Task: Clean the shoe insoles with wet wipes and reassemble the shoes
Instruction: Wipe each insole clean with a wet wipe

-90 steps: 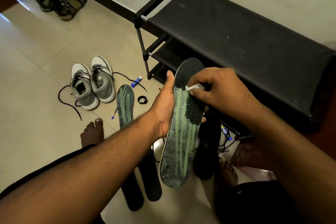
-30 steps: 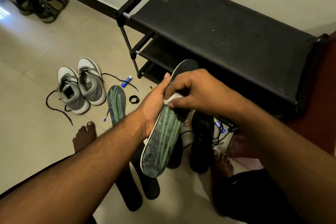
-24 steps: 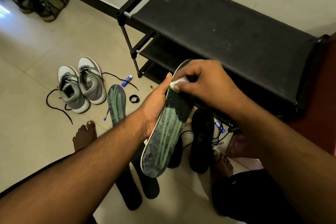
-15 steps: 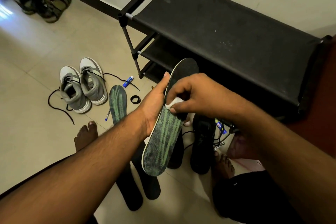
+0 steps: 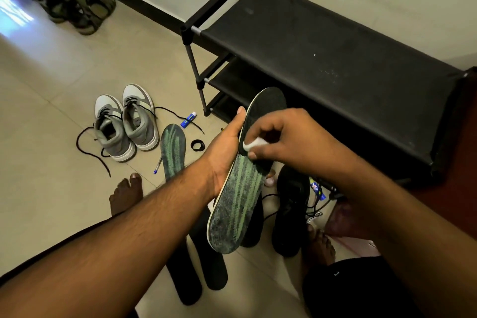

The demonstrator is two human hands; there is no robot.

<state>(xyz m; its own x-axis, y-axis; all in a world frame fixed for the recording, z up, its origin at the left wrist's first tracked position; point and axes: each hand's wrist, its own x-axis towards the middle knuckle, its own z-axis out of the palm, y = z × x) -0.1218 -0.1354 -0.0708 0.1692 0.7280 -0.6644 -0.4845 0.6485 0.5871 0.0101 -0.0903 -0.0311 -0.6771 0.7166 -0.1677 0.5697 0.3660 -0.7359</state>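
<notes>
Green-striped insole [image 5: 237,199] gripped by left hand [image 5: 224,152] | right hand [image 5: 281,134] fingers pinch wipe [image 5: 254,144], mostly hidden

free: bare floor tiles [image 5: 46,116] far left | blocked: shoe rack [image 5: 322,54] right, grey sneakers [image 5: 126,121] ahead-left

You've got a rough, fuzzy cloth-faced insole [image 5: 238,188], matt grey-green with a darker patch at its upper end, under a soft white wet wipe [image 5: 254,143]. Floor tiles [image 5: 51,116] at the left look smooth and glossy. The shoe rack [image 5: 322,59] at the upper right shows matt black fabric shelves on black tubes with bare metal ends. The grey sneakers [image 5: 126,121] look suede-like, with smooth white soles.
</notes>
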